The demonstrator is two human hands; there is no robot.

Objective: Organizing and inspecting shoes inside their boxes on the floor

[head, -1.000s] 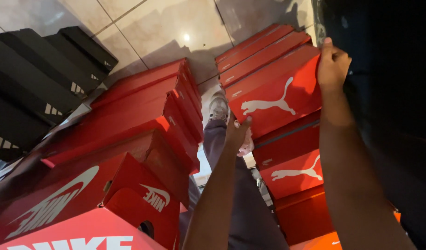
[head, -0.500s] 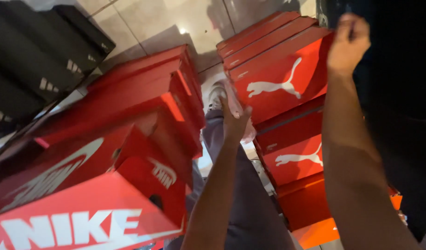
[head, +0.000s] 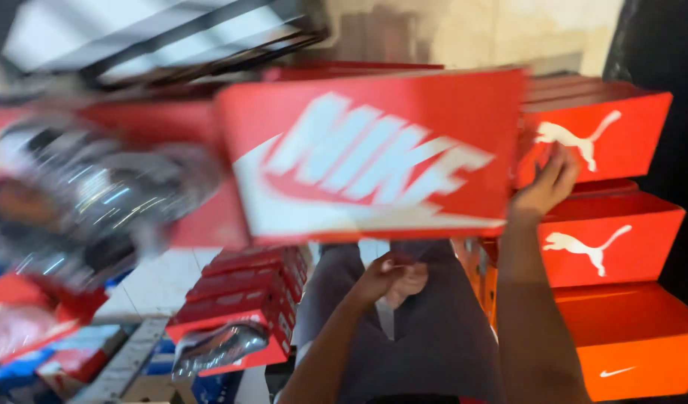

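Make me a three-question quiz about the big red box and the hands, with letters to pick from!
1. Where is the right hand?
A. on the right end of the big red shoebox
B. flat on the floor
C. inside a bag

2. What colour is the bottom box in the stack on the right?
A. blue
B. orange
C. green

3. How is the big red shoebox?
A. lying crushed on the floor
B. open with shoes showing
C. held up with its lid shut

Answers:
1. A, its fingers lie against the box's right end.
2. B, that lowest box is orange, under red ones.
3. C, it is up in front of the stacks, the left hand under its bottom edge, and no opening shows.
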